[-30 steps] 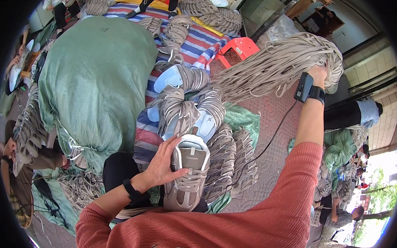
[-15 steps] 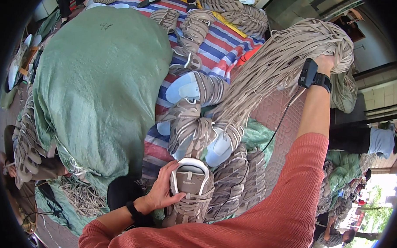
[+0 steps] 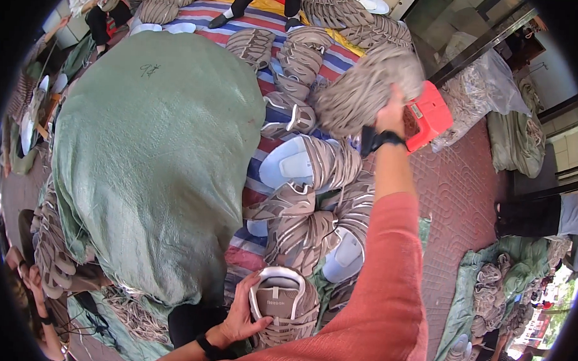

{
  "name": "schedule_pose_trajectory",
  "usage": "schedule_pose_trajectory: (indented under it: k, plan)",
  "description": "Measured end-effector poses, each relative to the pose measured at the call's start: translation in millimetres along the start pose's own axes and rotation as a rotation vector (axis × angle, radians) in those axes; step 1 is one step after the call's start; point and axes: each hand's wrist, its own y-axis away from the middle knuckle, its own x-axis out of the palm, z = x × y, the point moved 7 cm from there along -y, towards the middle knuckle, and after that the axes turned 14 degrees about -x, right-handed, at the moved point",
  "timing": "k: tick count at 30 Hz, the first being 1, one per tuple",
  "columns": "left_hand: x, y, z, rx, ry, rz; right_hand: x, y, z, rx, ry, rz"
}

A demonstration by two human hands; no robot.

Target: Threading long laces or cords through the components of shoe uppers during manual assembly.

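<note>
A taupe shoe upper [image 3: 283,307] with a white-edged collar and threaded laces is close in front of me. My left hand [image 3: 243,312] grips its left side, with the thumb over the lacing and the fingers along the outside. Farther off to the right, my right hand [image 3: 391,117] is wrapped round a thick bundle of beige shoelaces [image 3: 365,91], which is smeared by motion. Beyond the shoe in my left hand lies a line of stacked taupe shoe uppers [image 3: 331,163], some showing pale blue soles or linings.
A bulging green sack [image 3: 153,150] fills the left side. Striped sheeting [image 3: 206,12] lies under the stacks. A red plastic stool [image 3: 429,115] stands beside my right hand on reddish paving [image 3: 451,186]. Other people sit or stand around the edges.
My right hand has swung left with the lace bundle, whose trailing ends have gathered in, baring the red stool. My left hand keeps its hold on the shoe. The view has shifted.
</note>
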Motion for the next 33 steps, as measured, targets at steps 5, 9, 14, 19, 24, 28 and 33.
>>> schedule_pose_trajectory:
  k: [5, 9, 14, 19, 24, 28, 33]
  plan:
    - [6.5, -6.5, -4.5, 0.048, 0.018, 0.064, -128.1, 20.2, -91.5, -0.016, 0.684, -0.109]
    - [10.3, 5.5, -16.4, 0.081, 0.009, 0.093, -128.0, 51.9, -74.0, -0.057, 1.067, -0.191]
    - [27.0, 38.4, -35.0, 0.188, -0.042, 0.113, -78.8, 125.2, 1.0, -0.049, 1.107, 0.066]
    - [36.4, 88.6, -34.0, 0.317, -0.072, 0.017, 9.4, 316.0, 46.9, 0.412, 0.995, 0.583]
    - [26.6, 122.3, -25.6, 0.276, -0.166, -0.239, 74.7, 486.2, 80.6, 0.138, 1.009, 1.014]
    - [15.5, 130.5, -27.8, 0.247, -0.063, -0.268, 83.1, 537.8, 70.3, -0.202, 1.060, 1.026]
    - [11.1, 164.2, -33.3, 0.149, -0.046, -0.235, 73.4, 551.4, 64.4, 0.022, 0.789, 0.825]
